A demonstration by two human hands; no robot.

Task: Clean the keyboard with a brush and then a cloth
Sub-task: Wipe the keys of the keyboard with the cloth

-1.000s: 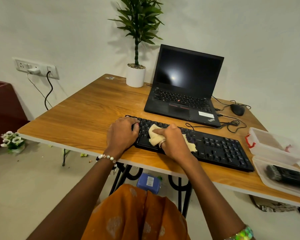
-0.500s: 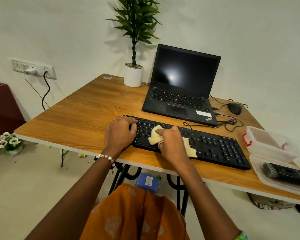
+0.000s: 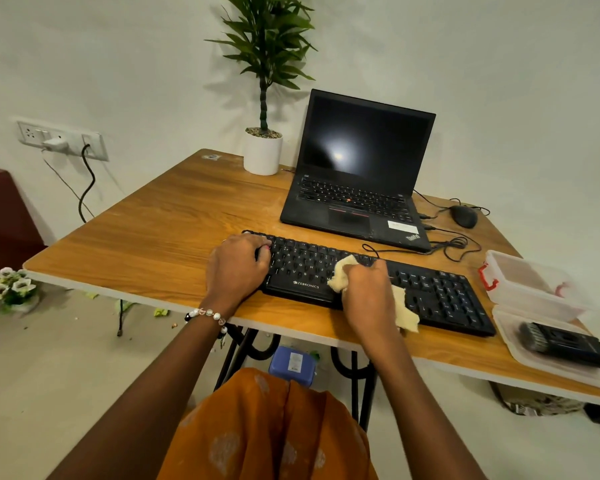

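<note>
A wooden table (image 3: 146, 244) fills mid-frame, with a black keyboard (image 3: 440, 299) lying at center right along its near edge. The left hand (image 3: 236, 268) grips the keyboard's left end, while the right hand (image 3: 368, 299) clutches a pale cloth (image 3: 404, 311) against the middle keys. At lower right, a brush (image 3: 565, 344) rests in a tray.

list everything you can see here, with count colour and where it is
keyboard: 1, black, table's near edge
cloth: 1, cream, on keyboard under right hand
brush: 1, black, in the lid tray at right
clear box: 1, red clips, behind the tray
laptop: 1, black, open behind keyboard
mouse: 1, black, right of laptop
potted plant: 1, green in white pot, far edge
table: 1, wood
left hand: holds keyboard's left end
right hand: grips cloth
</note>
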